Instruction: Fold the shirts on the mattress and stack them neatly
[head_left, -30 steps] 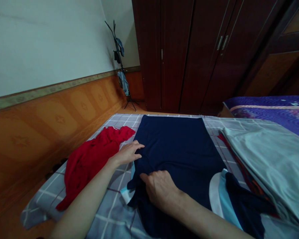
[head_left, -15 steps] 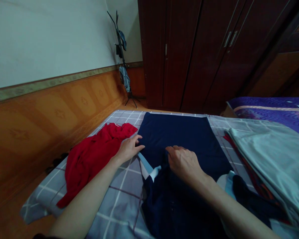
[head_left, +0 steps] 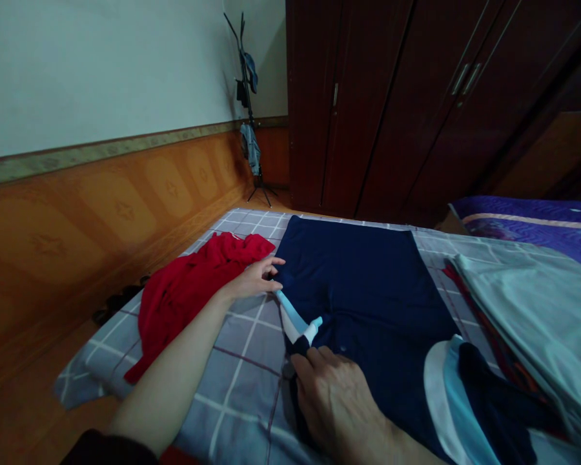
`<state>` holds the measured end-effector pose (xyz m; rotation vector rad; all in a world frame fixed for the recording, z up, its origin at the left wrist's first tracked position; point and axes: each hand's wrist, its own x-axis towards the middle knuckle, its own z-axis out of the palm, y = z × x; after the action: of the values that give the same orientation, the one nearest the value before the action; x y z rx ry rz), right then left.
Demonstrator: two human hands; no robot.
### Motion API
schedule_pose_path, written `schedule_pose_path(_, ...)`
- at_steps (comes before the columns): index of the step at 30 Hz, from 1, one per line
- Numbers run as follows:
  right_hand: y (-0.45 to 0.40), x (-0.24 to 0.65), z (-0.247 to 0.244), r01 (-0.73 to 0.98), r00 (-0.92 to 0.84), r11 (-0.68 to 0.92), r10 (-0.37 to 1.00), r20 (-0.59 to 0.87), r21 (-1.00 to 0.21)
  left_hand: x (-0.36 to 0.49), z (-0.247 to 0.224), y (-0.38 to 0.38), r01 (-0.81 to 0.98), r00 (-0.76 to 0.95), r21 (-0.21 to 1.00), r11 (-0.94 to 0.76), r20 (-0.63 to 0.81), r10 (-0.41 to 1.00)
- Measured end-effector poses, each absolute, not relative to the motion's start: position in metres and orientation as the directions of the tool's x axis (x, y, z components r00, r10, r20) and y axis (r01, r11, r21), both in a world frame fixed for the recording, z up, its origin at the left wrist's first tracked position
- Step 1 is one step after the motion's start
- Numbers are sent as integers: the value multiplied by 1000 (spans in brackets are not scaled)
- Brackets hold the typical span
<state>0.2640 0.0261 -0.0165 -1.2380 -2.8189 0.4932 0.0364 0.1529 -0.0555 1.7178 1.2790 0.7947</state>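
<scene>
The bed [head_left: 244,368] has a gray sheet with white lines. A red cloth [head_left: 188,303] lies in a messy heap, a dark blue top [head_left: 363,278] lies flat beside it, and a folded pale green cloth [head_left: 527,310] lies nearby.

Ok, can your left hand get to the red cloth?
Probably yes. Your left hand lies right beside the red cloth, and nothing seems to sit between them, so the way looks free.
</scene>
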Motion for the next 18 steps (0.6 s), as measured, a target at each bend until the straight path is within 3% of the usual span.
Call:
schedule_pose_path(5, 15, 273, -17, 708, -593, 478, 803, -69, -520, 39, -59, 155, 339, 262, 932, -128, 36, 964)
schedule_pose_path(11, 2, 267, -25, 700, -645, 609, 763, 36, -373, 45, -71, 160, 403, 181, 903, -150, 82, 980)
schedule_pose_path(15, -5, 266, -32, 628, -718, 686, 693, 67, -369, 43, -73, 161, 425, 174, 889, -169, 103, 979)
schedule_pose_path(18, -2, 268, -26, 662, -682, 623, 731, 9, -416, 42, -72, 160, 430, 189, 885, -178, 104, 976)
